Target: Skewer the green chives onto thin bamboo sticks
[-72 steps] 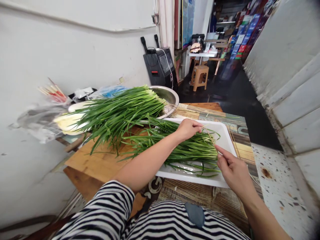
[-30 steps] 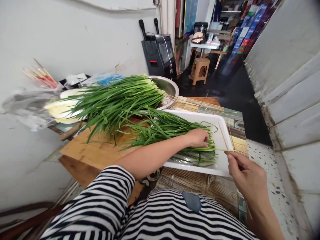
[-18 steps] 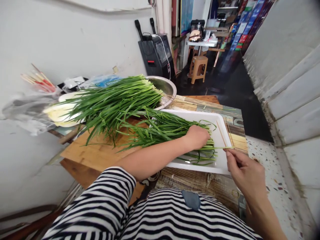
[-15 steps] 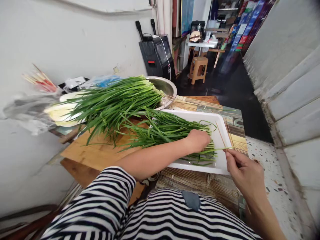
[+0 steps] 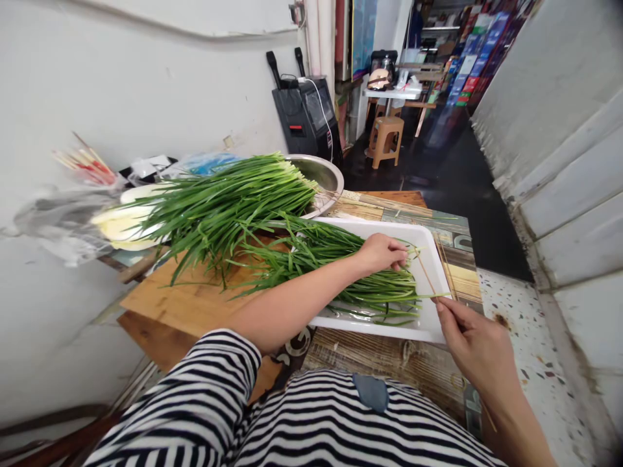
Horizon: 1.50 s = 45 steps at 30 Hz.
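Garlic chives (image 5: 384, 288) lie in a white tray (image 5: 363, 331), stem ends to the right. My left hand (image 5: 382, 253) is closed just over the stems, thumb and fingers curled together; whether a chive is between them I cannot make out. Off the tray's right edge, my right hand (image 5: 479, 337) pinches thin bamboo skewers (image 5: 428, 275), which slant up and left over the tray. A pale green chive stem (image 5: 440, 295) crosses them at my fingertips. A larger bunch of chives (image 5: 233, 201) rests partly on a steel bowl (image 5: 333, 172).
The tray sits on a patterned wooden table (image 5: 379, 350). Cabbage (image 5: 124, 227), plastic bags (image 5: 63, 220) and bundled skewers (image 5: 87, 167) are by the left wall. A black speaker-like box (image 5: 302, 117) and a brown stool (image 5: 387, 143) stand beyond.
My left hand has risen off the chive stems and its fingers have drawn together. My right hand keeps its pinch on the skewers, almost in place. The view has tilted slightly.
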Motion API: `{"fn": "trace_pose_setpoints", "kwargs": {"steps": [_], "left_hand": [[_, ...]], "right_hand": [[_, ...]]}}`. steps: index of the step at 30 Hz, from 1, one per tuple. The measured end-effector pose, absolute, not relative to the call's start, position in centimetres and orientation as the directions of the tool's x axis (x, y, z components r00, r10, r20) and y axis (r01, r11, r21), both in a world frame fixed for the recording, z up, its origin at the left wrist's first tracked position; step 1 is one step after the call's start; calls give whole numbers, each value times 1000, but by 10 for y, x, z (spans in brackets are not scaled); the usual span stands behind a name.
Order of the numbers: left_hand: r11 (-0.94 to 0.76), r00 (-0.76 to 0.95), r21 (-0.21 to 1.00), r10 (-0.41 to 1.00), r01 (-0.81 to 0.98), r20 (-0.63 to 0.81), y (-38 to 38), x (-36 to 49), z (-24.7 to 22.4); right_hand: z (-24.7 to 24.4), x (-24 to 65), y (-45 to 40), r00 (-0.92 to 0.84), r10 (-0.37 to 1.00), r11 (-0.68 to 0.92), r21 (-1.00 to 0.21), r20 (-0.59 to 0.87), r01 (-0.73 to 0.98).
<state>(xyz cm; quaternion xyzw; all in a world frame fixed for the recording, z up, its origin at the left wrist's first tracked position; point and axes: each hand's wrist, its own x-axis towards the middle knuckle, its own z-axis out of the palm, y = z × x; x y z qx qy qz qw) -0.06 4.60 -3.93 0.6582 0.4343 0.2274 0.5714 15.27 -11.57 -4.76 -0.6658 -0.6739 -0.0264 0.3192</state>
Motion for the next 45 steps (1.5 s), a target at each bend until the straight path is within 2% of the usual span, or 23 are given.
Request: {"fn": "trace_pose_setpoints", "kwargs": {"steps": [2,5,15,21,31,36,39,42,44,45], "left_hand": [[120,483,964,846,239,-225,46,-1,-38],[165,455,968,859,188,-235,45,-2,-34],[146,442,980,876,132,-191,44,-2,-34],[43,440,984,890,171,-116,47,-3,-44],[-141,465,932,885,334,-33,45,-4,-48],[-199,481,909,876,366,-1,36,-5,-38],[-304,585,883,810,358,41,26,-3,-32],[-415,796,865,604,281,31,20,-1,-25],[-418,861,875,508,244,3,22,-1,-24],[-404,858,877,513,260,-18,25,-1,-24]], "right_hand": [[-48,153,-116,85,884,102,-366,461,925],[-48,154,-116,86,888,89,-353,451,931],[-49,157,-117,73,904,79,-333,421,939],[-50,160,-117,63,913,76,-320,403,944],[-47,158,-118,128,940,31,-454,316,891],[-42,154,-117,156,934,17,-476,321,879],[-44,154,-113,176,924,-1,-458,340,889],[-48,155,-108,220,890,-37,-418,399,908],[-49,157,-106,227,880,-38,-416,417,909],[-50,158,-107,220,884,-27,-425,412,905]]}}
